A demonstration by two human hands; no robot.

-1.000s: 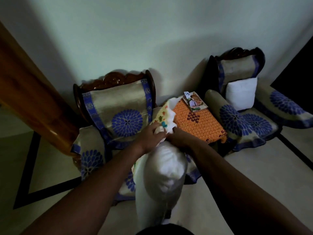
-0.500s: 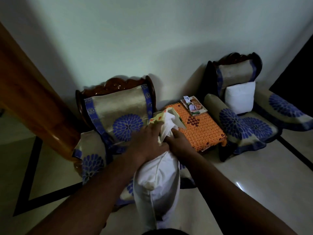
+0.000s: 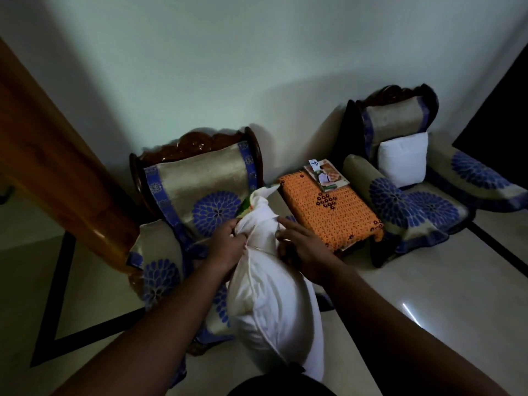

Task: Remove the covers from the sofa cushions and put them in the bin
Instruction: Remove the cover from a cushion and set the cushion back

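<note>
Judging by how things lie, the job is partly done: no bin is in view, so nothing can be said of covers already binned.

Two carved dark-wood chairs stand against the far wall, a near-left chair (image 3: pixel 197 178) and a far-right chair (image 3: pixel 400 121), both draped in glossy beige cloth with blue flower prints. Between them sits a low stool (image 3: pixel 328 212) under an orange crocheted mat, with some printed cards (image 3: pixel 325 174) at its far end.

On the right chair rests a bare white cushion (image 3: pixel 403 160), plump and square; its cover seems already off.

In the near middle, a second white pillow (image 3: pixel 271 304), soft and bulging, hangs in front of the left chair. Its cover (image 3: pixel 258 205), thin cloth with a coloured print showing at the far end, is bunched over the top end only. The left hand (image 3: pixel 228 244) pinches the gathered fabric; the right hand (image 3: pixel 300 247) presses against the other side, fingers bent around it.

Left to do, as I judge: slip the cover fully off and carry it to the bin.
</note>
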